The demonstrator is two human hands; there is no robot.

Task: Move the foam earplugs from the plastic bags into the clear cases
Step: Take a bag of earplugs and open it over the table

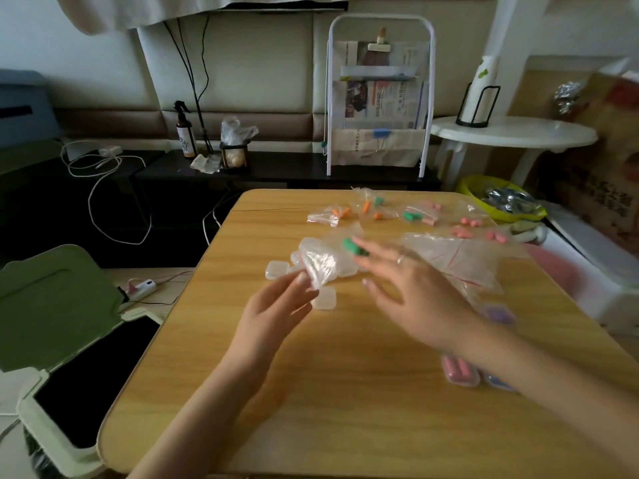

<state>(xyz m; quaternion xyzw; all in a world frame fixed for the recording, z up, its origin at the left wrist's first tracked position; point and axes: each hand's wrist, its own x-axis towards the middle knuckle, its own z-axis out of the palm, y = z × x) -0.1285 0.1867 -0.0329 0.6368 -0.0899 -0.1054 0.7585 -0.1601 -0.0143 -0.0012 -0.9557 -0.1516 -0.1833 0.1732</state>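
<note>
On the wooden table [242, 392], near its middle, a crumpled clear plastic bag [320, 261] lies with its long axis running from the near left toward the far right. The left hand [276, 305] pinches its near end between thumb and fingertips. A green earplug [353, 247] sits at the bag's far end, lying roughly left to right, just under the fingertips of the right hand [408, 288], whose fingers are spread and straight; whether they touch the plug I cannot tell. Small clear cases [276, 269] lie around and under the bag, one [325, 299] just beside the left hand. Farther back, more small bags [325, 216] hold orange, green and pink earplugs. By the right forearm, a closed case [461, 371] holds pink plugs. A large flat bag [460, 257] lies behind the right hand. Beyond the table stand a newspaper rack [380, 98] and a dark low shelf [276, 167].
</note>
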